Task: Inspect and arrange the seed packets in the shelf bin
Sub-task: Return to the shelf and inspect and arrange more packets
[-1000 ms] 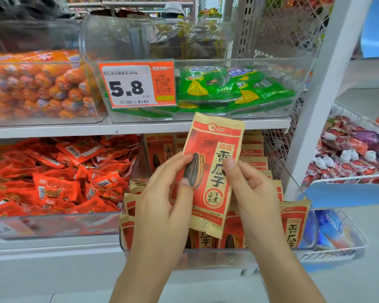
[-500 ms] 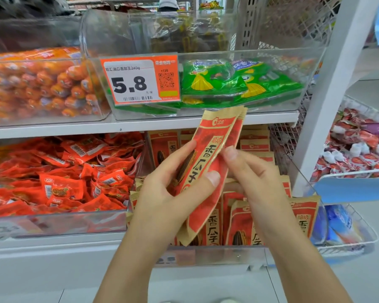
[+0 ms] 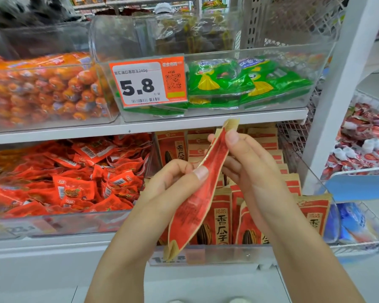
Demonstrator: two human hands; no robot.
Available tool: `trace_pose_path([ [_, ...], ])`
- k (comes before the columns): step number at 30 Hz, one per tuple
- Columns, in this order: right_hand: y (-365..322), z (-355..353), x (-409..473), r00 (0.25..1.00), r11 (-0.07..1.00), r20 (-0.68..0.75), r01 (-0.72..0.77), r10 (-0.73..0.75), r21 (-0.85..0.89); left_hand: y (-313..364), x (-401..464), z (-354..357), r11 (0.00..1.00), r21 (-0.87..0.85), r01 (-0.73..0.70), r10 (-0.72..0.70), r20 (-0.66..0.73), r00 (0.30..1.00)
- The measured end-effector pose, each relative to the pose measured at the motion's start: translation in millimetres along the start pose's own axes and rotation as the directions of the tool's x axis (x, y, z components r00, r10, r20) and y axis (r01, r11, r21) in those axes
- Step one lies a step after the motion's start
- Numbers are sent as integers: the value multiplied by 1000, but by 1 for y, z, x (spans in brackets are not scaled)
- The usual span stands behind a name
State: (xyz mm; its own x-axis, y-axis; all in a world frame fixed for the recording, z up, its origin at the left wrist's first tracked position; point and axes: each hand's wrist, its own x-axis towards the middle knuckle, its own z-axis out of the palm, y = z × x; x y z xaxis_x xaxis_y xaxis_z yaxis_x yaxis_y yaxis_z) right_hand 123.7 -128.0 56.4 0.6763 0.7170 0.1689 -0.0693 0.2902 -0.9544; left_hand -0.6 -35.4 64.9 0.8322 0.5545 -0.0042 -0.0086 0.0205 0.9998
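I hold one red and tan seed packet (image 3: 198, 193) in front of the lower shelf, turned almost edge-on to me. My left hand (image 3: 173, 182) pinches its left edge with thumb and fingers. My right hand (image 3: 249, 171) grips its upper part, thumb near the top corner. Behind it stands the clear shelf bin (image 3: 228, 251), filled with several upright packets of the same kind (image 3: 222, 219), their fronts with black characters facing out.
A clear bin of small red snack packs (image 3: 74, 182) sits to the left. The shelf above holds a bin of orange sausages (image 3: 42, 88) and a bin of green packets (image 3: 245, 82) with a 5.8 price tag (image 3: 148, 83). Wire baskets (image 3: 363, 154) hang at the right.
The packet showed its front one second ago; both hands have rotated it until only its edge and red side show. My view has moved closer to the shelf.
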Motion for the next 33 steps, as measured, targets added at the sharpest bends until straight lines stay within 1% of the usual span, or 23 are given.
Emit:
trace_pose_path([
  [3, 1, -1, -1, 1000, 1000, 4, -1, 1, -17, 0, 3, -4, 1000, -11, 8, -8, -19, 1000],
  [7, -1, -1, -1, 1000, 1000, 13, 0, 0, -20, -2, 4, -3, 996, -89, 4, -5, -6, 1000],
  [10, -1, 1, 1, 1000, 1000, 9, -10, 10, -9, -2, 5, -2, 990, -137, 39, -45, -43, 998],
  [15, -2, 2, 3, 999, 999, -19, -30, 30, 13, -1, 2, -1, 998, -70, -10, 9, -17, 1000],
  [20, -4, 2, 3, 997, 998, -54, -46, 48, 36, 0, 4, 3, 1000, -16, -20, 20, -23, 1000],
  [22, -5, 2, 3, 997, 998, -54, -54, 56, 39, -2, 2, 4, 999, -25, -42, 41, -5, 999],
  [25, -5, 1, 3, 996, 997, -53, -63, 66, 55, -6, 1, 5, 995, 15, -102, 101, 39, 994],
  [27, -6, 0, 2, 996, 997, -52, -67, 69, 45, -7, 2, 5, 993, 25, -117, 115, 50, 992],
  [30, -8, -1, 2, 996, 997, -51, -65, 68, 44, -9, 3, 4, 992, 36, -118, 116, 38, 992],
  [33, -8, -2, 4, 994, 996, -84, -73, 77, 46, -5, 3, 7, 992, 51, -114, 113, 29, 993],
])
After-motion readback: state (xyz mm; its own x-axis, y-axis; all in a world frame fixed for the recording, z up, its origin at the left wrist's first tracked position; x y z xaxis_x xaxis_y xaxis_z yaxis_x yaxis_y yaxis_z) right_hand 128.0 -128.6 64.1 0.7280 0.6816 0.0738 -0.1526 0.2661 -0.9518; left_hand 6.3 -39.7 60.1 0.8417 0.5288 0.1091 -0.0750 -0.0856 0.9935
